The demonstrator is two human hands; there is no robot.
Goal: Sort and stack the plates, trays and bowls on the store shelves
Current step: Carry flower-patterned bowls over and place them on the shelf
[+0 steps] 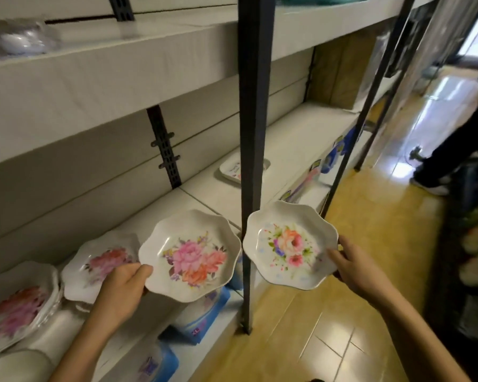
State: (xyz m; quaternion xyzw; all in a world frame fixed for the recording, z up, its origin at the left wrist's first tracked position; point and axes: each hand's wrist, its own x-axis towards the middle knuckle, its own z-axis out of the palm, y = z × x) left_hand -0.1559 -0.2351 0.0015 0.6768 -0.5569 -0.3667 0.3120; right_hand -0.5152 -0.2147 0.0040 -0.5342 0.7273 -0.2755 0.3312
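Pinching the near-left rim of a scalloped white plate with a large pink and orange flower print (189, 256), the fingers (145, 270) of the left hand (122, 288) are seen closed on it, thumb on top and the rest hidden beneath. This plate is held roughly level above the front edge of the white lower shelf (215, 194), just left of a dark metal upright post (250, 161). The fingers (335, 255) of the right hand (356, 267) are likewise closed on the right rim of a second scalloped plate with a smaller, paler flower print (290, 245), thumb over the rim. This plate is held tilted slightly toward the camera, just right of the post and out over the yellow tiled floor (342, 299); the two plates are kept apart by the post.

Behind the left hand, another flowered scalloped plate (100, 264) is seen on the shelf, partly overlapped by the held one. At the far left a stack of similar flowered plates (20, 304) is seen. Further back on the shelf a small rectangular tray (231, 169) is half hidden by the post. Below the shelf edge, blue and white packaged goods (202, 312) are stored, blurred, possibly plastic containers. At the far right a dark-clothed person's leg (450, 150) is seen on the floor.
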